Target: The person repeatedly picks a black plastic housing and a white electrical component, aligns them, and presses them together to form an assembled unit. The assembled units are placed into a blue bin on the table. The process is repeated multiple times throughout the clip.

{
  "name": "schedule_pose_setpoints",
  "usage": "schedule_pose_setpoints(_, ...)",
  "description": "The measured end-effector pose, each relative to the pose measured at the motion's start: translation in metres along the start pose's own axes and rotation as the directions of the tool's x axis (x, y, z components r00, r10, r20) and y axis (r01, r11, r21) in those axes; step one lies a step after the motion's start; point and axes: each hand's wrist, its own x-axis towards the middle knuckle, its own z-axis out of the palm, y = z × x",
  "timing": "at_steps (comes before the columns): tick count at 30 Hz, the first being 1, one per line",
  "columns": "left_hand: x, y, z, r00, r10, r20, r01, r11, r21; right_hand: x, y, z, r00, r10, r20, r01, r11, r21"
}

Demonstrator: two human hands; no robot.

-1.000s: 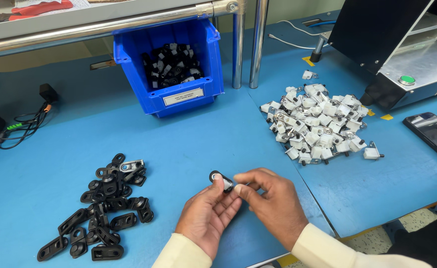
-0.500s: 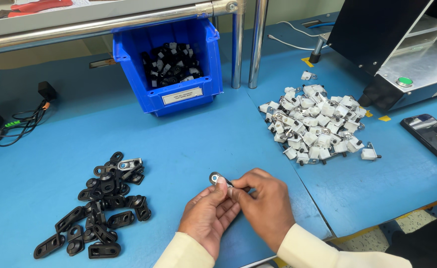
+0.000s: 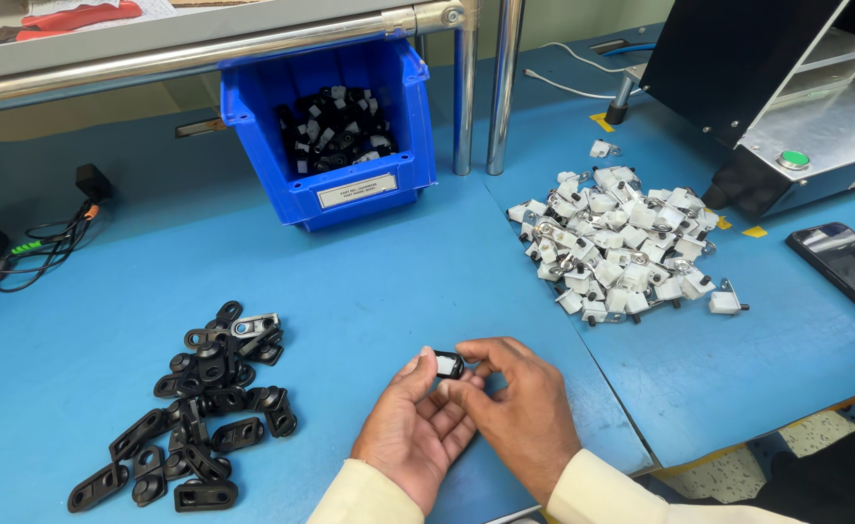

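Both hands were cut off at the near edge of the frame; only cream sleeve cuffs showed. The left hand (image 3: 416,427) lay palm up, fingers bent, thumb and fingertips pinching a small black part (image 3: 448,365) with a pale face. The right hand (image 3: 515,408) came from the right, back of the hand up, its fingertips closed on the same part. So the 2 hands were pressed close together around it, near the front edge of the blue table (image 3: 369,281), approx. in the middle. The exact shape of the part was hard to make out, because the fingers hid most of it.

Left of the hands lay a heap of black plastic links (image 3: 194,408), flat and oblong with round holes, matt surface; 1 of them had a metal-looking piece. Far right lay a pile of white parts (image 3: 621,247), small blocky plastic pieces w/ thin metal tabs, too small to tell in detail. At the far side stood a blue plastic bin (image 3: 330,116) with mixed black and white pieces inside, partly under a metal rail (image 3: 204,44). A dark machine (image 3: 786,97) with a green button was cut off at the right edge, and a black flat device (image 3: 849,267) too.
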Motion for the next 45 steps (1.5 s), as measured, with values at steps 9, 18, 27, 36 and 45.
schedule_pose_setpoints(9,0.001,-0.005,0.005,0.993,0.092,-0.080,-0.080,0.987,0.137,0.004,0.020,-0.005,0.812,-0.584,0.021,0.566,0.777,-0.276)
schedule_pose_setpoints(18,0.001,-0.004,0.002,0.995,0.096,-0.014,-0.094,0.990,0.109,0.003,0.008,0.001,0.998,-0.057,-0.041,0.059,0.997,0.046)
schedule_pose_setpoints(27,0.003,-0.006,0.002,0.991,0.126,-0.042,-0.117,0.978,0.171,0.004,0.024,-0.001,0.971,-0.238,0.011,0.238,0.970,-0.050)
schedule_pose_setpoints(36,-0.006,0.000,-0.001,0.996,0.087,0.013,-0.088,0.974,0.210,0.032,0.030,-0.019,0.814,0.361,0.455,-0.539,0.761,0.360)
schedule_pose_setpoints(45,-0.007,0.001,0.008,0.968,0.249,-0.041,-0.194,0.836,0.513,0.039,0.024,-0.019,0.842,0.399,0.363,-0.512,0.805,0.301)
